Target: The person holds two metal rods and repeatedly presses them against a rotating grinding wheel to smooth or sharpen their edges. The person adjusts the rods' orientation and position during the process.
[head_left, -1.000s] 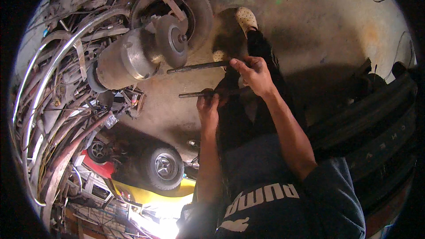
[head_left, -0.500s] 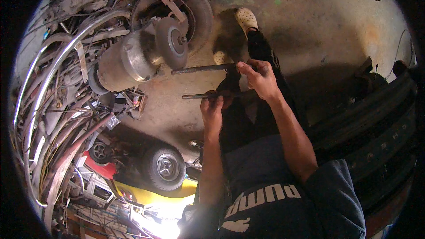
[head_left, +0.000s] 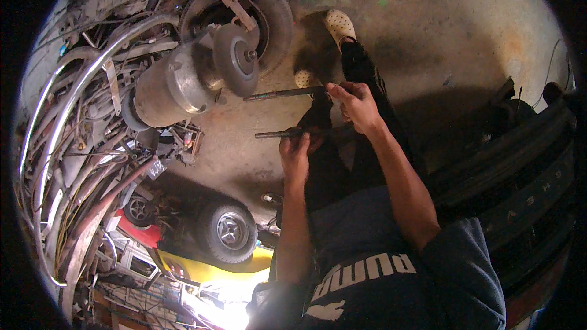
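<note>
My right hand (head_left: 359, 107) is closed on the near end of a dark metal rod (head_left: 284, 93), with the thumb along it. The rod lies almost level, and its far end is just below and beside the rim of the grinding wheel (head_left: 235, 60) on a bench grinder (head_left: 171, 85); whether they touch I cannot tell. Lower down, my left hand (head_left: 295, 153) grips a second dark rod (head_left: 272, 135), roughly parallel to the first. Its left end sticks out past my fingers, while the rest fades into the dark clothing behind.
Behind the grinder lies a tyre (head_left: 278, 24). Bent chrome tubes (head_left: 79, 82) and tangled scrap metal fill the left side. A wheel (head_left: 229, 232) of a yellow vehicle stands at lower left. Dark ribbed panels (head_left: 507, 177) are on the right. My feet in pale clogs (head_left: 339, 26) rest on concrete.
The upper rod has shifted slightly right, so its end sits a little farther from the grinding wheel. The lower rod and my left hand have also moved slightly right.
</note>
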Tool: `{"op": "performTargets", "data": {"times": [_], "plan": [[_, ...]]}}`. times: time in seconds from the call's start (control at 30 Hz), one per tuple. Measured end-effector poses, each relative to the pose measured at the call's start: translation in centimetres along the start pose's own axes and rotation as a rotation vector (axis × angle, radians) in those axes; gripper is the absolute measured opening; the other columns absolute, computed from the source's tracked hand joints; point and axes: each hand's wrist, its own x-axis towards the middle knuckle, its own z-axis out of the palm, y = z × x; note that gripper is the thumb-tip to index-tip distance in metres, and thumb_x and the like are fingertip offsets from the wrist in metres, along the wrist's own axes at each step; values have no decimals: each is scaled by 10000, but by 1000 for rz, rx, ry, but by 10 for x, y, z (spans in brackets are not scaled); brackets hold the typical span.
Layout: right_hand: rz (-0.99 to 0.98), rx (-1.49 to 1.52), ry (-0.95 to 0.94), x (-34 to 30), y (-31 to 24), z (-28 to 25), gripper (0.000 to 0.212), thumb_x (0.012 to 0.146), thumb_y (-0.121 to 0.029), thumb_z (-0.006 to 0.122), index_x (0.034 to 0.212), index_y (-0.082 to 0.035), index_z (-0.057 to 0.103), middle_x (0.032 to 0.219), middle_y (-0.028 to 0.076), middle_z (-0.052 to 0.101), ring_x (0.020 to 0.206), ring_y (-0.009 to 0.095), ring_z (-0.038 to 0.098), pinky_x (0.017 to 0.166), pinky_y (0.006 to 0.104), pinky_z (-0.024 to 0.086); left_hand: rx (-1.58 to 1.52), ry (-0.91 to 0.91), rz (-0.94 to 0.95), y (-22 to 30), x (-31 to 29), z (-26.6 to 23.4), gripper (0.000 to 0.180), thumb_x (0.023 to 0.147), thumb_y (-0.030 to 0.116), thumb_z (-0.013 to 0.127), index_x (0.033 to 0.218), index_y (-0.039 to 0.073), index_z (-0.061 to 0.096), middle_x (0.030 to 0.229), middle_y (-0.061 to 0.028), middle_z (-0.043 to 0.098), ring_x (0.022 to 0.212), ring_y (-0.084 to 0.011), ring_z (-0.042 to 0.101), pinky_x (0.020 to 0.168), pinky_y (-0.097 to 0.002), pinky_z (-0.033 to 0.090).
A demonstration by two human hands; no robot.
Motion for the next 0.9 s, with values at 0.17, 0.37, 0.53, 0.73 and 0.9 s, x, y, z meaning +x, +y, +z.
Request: {"op": "performTargets", "data": {"times": [0.17, 0.37, 0.53, 0.73, 0.9], "plan": [[13, 47, -43, 5, 3, -3, 289, 807, -303, 603, 741, -26, 560, 470, -58, 345, 380, 43, 296, 360, 230, 222, 44, -12, 7, -5, 7, -4, 207, 832, 42, 513, 1010, -35, 441, 925, -152, 562, 838, -231, 590, 707, -345, 540], [13, 27, -26, 17, 5, -1, 286, 807, -302, 601, 737, -29, 555, 487, -46, 368, 392, 47, 314, 361, 233, 227, 49, 9, 5, -11, 20, -4, 207, 825, 61, 533, 989, -41, 456, 931, -145, 545, 814, -231, 589, 684, -324, 541], [-9, 11, -33, 16, 7, -4, 288, 808, -298, 599, 752, -18, 565, 482, -47, 372, 390, 45, 317, 361, 235, 230, 18, -4, -28, -15, 21, -6, 223, 824, 58, 533, 1004, -44, 449, 947, -145, 539, 809, -226, 588, 690, -326, 539], [-28, 0, -26, 4, 1, -7, 291, 806, -298, 600, 739, -17, 560, 470, -50, 366, 381, 42, 303, 359, 231, 228, 76, -20, -36, -15, 12, -6, 226, 822, 62, 541, 1004, -34, 448, 915, -134, 552, 805, -221, 586, 707, -319, 527], [-87, -113, -56, 4, -6, -4, 281, 807, -286, 598, 722, -22, 556, 472, -47, 373, 379, 43, 294, 359, 234, 228, 163, -1, 53, -13, 13, -9, 191, 818, 76, 556, 953, -28, 471, 885, -111, 551, 779, -203, 573, 703, -324, 531]]}}
